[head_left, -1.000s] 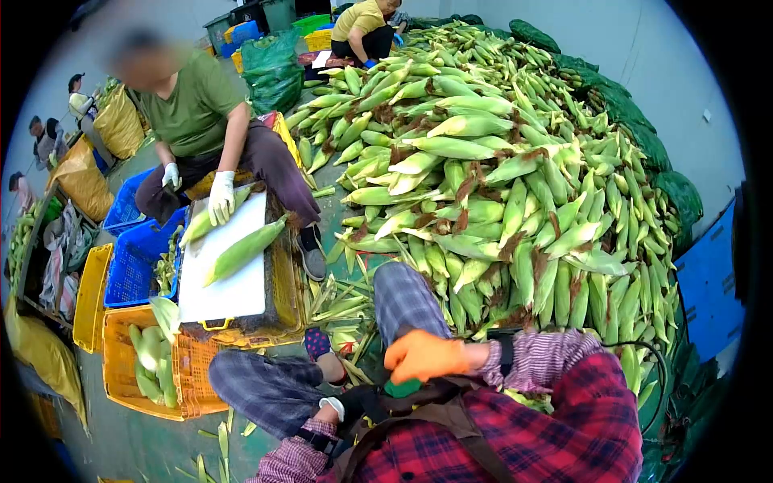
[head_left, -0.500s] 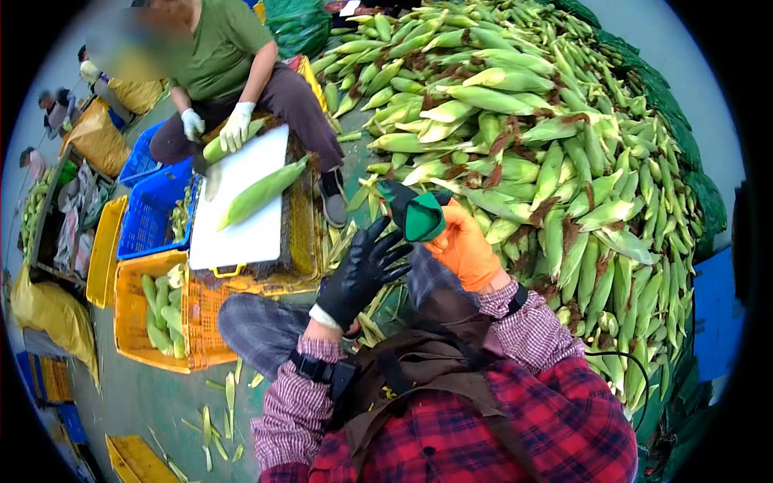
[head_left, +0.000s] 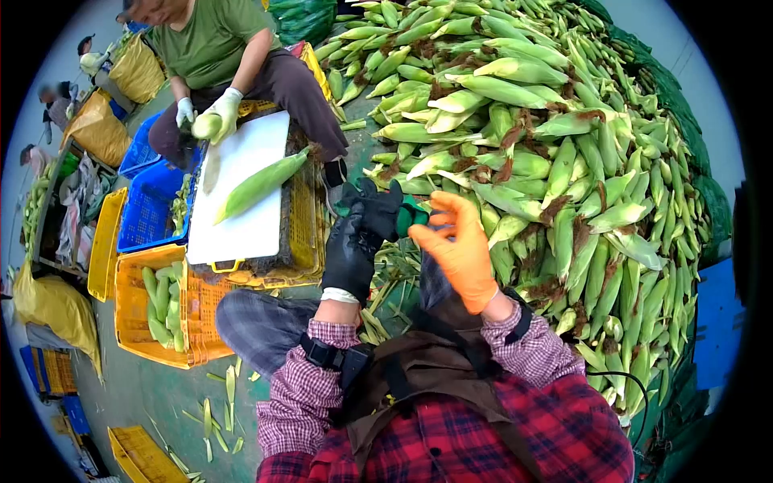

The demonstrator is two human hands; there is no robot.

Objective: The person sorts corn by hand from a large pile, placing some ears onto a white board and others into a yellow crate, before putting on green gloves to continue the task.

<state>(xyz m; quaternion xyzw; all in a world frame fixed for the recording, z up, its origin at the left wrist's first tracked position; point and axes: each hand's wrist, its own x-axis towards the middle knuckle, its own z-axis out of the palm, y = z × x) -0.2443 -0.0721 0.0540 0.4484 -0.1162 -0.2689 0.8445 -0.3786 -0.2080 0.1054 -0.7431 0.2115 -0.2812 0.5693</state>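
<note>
My left hand point(head_left: 351, 245), in a black glove with a white cuff beneath, is closed around a green and black work glove point(head_left: 412, 216). Part of that glove is hidden behind my fingers; its green end sticks out to the right. My right hand point(head_left: 463, 253) wears an orange rubber glove. Its fingers are curved and apart from the thumb, and the thumb tip is close beside the green end. Beyond my hands, a large unhusked corn ear point(head_left: 262, 188) lies across a white cutting board point(head_left: 233, 233).
A pile of unhusked corn point(head_left: 547, 161) rises ahead and to the right. Across the board sits a co-worker point(head_left: 217, 48) in white gloves, holding a corn ear point(head_left: 208, 125). An orange crate point(head_left: 209, 310) with corn and a blue crate point(head_left: 149, 217) stand left. Husk scraps litter the floor.
My left hand has turned upright and closed on the green and black glove, which moved left and down. My right hand has opened off it. The co-worker has lifted and tilted the corn ear.
</note>
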